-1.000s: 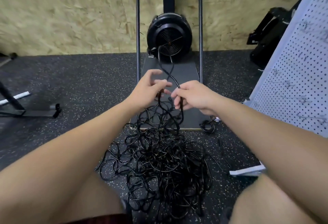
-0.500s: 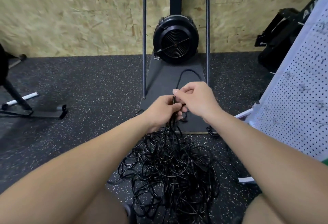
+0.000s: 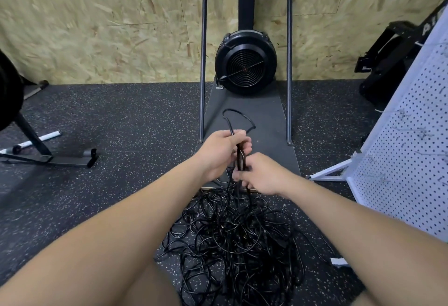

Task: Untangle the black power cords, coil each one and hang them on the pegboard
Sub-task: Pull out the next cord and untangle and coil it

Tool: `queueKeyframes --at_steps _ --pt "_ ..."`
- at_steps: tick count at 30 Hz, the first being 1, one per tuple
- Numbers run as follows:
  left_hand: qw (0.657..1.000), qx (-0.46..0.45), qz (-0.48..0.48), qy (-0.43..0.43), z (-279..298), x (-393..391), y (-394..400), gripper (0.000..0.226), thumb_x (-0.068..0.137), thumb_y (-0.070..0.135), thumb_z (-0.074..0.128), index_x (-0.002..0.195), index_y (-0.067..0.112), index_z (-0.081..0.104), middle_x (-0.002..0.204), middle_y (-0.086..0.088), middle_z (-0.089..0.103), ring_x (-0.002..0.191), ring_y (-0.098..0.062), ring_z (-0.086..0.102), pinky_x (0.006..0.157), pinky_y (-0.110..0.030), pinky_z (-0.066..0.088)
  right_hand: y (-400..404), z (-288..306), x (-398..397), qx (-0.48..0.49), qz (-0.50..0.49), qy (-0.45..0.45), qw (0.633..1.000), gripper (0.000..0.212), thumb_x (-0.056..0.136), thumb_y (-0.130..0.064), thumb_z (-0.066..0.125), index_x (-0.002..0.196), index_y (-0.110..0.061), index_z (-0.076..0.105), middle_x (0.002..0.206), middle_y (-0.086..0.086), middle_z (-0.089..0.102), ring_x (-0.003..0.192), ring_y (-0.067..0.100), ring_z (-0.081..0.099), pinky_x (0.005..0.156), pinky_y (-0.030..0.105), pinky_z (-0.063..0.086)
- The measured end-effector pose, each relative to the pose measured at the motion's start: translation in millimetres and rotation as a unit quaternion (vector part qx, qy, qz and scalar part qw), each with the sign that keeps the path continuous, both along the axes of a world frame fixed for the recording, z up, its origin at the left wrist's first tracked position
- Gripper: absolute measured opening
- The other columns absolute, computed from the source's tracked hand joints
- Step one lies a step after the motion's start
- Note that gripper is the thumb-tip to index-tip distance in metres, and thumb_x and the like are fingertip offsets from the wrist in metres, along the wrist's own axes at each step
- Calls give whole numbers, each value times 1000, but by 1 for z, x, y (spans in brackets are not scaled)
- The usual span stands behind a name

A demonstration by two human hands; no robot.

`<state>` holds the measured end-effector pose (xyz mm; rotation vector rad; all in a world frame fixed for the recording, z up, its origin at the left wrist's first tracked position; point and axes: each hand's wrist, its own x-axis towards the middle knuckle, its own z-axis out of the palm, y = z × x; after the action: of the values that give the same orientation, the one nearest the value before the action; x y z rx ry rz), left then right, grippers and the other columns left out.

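Fingers of left hand (image 3: 221,153) and right hand (image 3: 263,175) curl around gathered strands of one black cord (image 3: 240,158), frame centre. Tangled cord pile (image 3: 232,240) lies below; pegboard (image 3: 409,155) far right.

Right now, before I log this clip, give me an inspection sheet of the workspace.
Surface: dark speckled rubber floor.
Job's things: tangled pile of black cords on the floor; white pegboard stands at right, no coil seen on it.
Clutter: small white piece on the floor.
Grippers: left hand and right hand both grip a gathered cord bundle, its loop above the left hand.
Cables: strands run from the bundle down into the pile.
Surroundings: fan machine, chipboard wall.
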<state>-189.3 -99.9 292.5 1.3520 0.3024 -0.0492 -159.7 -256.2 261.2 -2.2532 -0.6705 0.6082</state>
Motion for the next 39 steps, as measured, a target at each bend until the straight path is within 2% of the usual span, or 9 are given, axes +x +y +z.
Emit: queueKeyframes --at_steps 5,7,10,13,19,21,24,28,39 --pt "999 7 -44 -28 -1 -5 12 35 98 5 61 132 -3 67 130 -19 77 118 -32 73 115 -46 53 -14 27 4 71 -32 -63 995 14 109 -21 59 104 -20 73 86 -4 81 63 8 65 65 29 49" --pt "982 130 -133 -35 0 -14 20 60 85 -7 52 143 5 63 132 -9 78 124 -21 72 115 -46 53 -20 44 4 136 -58 -44 988 16 110 -25 59 106 -16 71 88 5 81 64 15 57 63 32 44" --pt "882 337 -320 -73 -2 -30 19 81 84 -21 58 154 21 56 146 10 69 139 -2 60 117 -28 46 -19 71 -1 257 -68 28 964 22 110 -23 60 106 -4 70 84 15 72 66 23 44 60 36 37" --pt "827 426 -359 -77 -13 -34 13 82 90 10 86 159 32 49 158 19 56 148 3 47 127 -25 34 -17 98 -1 378 -67 69 921 16 112 -17 59 110 -3 67 82 6 65 62 13 40 56 26 34" --pt "828 460 -300 -116 -17 -40 4 8 106 16 71 112 16 76 108 3 80 99 -14 73 96 -32 56 -20 101 16 465 -118 94 872 14 112 -17 62 112 -6 70 94 9 73 66 11 52 61 25 44" --pt "844 449 -275 -103 -17 -41 5 13 111 14 63 109 9 75 101 -1 83 97 -15 77 92 -26 56 -21 89 24 445 -146 104 877 20 110 -17 66 122 -1 71 111 11 75 74 13 63 68 26 52" --pt "903 376 -194 -80 -8 -40 9 14 114 12 55 120 1 63 98 -13 83 97 -35 80 97 -51 63 -32 67 34 281 -170 75 942 33 102 -11 75 134 -3 71 113 12 79 87 19 76 75 27 60" --pt "946 294 -113 -80 4 -36 9 18 115 10 53 128 -2 55 99 -22 81 94 -48 78 93 -69 60 -37 40 21 43 -23 72 996 38 91 2 76 126 -14 76 113 4 79 98 21 76 84 35 64" --pt "972 219 -48 -74 10 -36 0 18 110 12 65 124 0 65 101 -26 78 88 -38 81 85 -66 65 -16 -13 -4 112 8 105 988 15 104 -18 74 114 -8 78 113 8 82 92 11 75 93 35 63"
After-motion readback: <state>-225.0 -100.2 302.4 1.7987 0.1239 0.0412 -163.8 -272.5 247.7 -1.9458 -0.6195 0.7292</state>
